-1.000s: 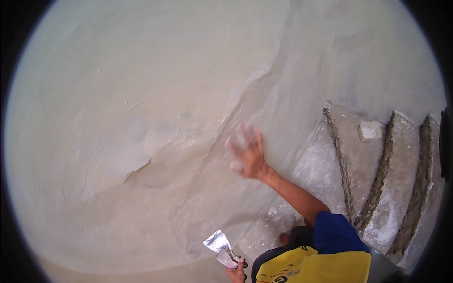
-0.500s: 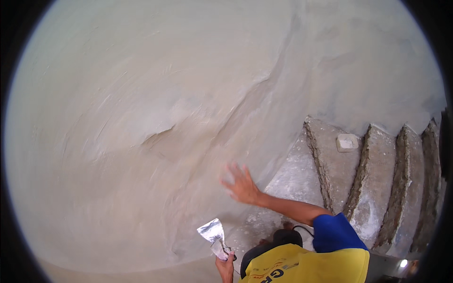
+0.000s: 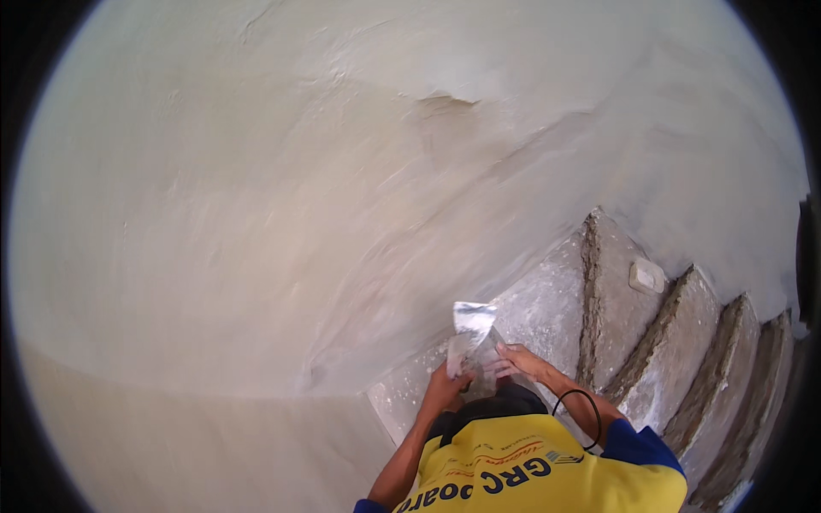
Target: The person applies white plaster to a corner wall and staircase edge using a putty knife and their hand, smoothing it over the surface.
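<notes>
My left hand (image 3: 446,385) is closed round a putty knife (image 3: 475,318) in front of my waist. Its wide, shiny metal blade points up and away from me. Below it a smaller, duller flat piece (image 3: 459,349) overlaps the blade; I cannot tell whether it is a second knife. My right hand (image 3: 520,361) is close on the right side, fingers bent toward the knife and partly blurred. Whether they touch or grip it is unclear. Ahead rises a grey-beige plastered wall (image 3: 256,231) with ridges and a shallow notch.
Rough concrete steps (image 3: 676,342) with crumbly edges climb on the right along the wall. A small whitish square tub (image 3: 646,276) sits on one step. A black cord (image 3: 577,395) loops beside my right forearm. A pale, speckled landing (image 3: 539,299) adjoins the wall's foot.
My right hand has come down from near the wall to beside the putty knife. The left hand has raised the knife toward it. The view has shifted, so more of my shirt shows.
</notes>
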{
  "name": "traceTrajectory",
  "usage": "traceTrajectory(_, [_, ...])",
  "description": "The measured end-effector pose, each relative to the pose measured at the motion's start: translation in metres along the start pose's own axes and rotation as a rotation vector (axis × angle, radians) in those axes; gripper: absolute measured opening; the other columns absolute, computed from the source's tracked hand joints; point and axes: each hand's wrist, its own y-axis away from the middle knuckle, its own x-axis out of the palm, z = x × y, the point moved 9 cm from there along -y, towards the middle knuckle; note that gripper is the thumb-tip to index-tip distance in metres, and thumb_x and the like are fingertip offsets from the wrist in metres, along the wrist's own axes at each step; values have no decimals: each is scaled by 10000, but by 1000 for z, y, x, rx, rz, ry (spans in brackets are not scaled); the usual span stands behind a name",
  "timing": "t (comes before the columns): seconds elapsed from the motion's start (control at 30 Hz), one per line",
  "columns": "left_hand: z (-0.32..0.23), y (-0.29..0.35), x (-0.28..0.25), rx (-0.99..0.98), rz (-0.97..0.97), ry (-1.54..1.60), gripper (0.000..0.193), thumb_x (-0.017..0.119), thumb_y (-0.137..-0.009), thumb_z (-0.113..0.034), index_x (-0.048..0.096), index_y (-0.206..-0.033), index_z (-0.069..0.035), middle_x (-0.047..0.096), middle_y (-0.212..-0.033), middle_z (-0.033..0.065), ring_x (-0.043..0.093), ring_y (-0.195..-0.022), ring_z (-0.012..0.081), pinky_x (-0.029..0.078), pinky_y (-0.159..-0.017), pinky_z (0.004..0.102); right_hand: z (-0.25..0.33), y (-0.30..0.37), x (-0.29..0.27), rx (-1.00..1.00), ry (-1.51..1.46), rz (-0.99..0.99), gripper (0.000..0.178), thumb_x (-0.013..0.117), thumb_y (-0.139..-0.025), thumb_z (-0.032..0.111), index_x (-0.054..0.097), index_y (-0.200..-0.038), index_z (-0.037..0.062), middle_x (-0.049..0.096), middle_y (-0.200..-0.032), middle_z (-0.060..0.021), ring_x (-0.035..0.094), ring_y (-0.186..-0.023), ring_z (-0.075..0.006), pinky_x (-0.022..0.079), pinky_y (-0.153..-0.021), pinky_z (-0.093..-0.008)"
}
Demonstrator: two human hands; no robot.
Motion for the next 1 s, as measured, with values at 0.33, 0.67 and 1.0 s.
traceTrajectory(0.33, [24, -38, 79, 31, 232, -4, 389, 700, -870, -196, 554, -1175, -3, 642, -893, 69, 587, -706, 135, 488, -660, 283, -9, 4, -21, -199, -373, -162, 230, 511, -1000, 223, 567, -1104, 27, 661, -911, -95, 654, -749, -182, 541, -598, -308])
traceTrajectory(0.67, [110, -18, 50, -296, 23, -112, 307, 517, -932, -151, 558, -1164, 47, 630, -836, 121, 617, -662, 196, 495, -539, 332, -105, -1, -152, 207, -525, -389, 271, 434, -1009, 384, 496, -942, 128, 524, -672, -31, 396, -412, -131, 345, -353, -250])
traceTrajectory(1.0, [181, -26, 89, -379, -19, 25, 265, 509, -999, -193, 557, -1173, 1, 651, -860, 109, 654, -671, 175, 534, -589, 305, -152, 26, -227, 291, -306, -315, 332, 502, -989, 412, 587, -871, 114, 564, -639, 0, 431, -403, -100, 375, -394, -254])
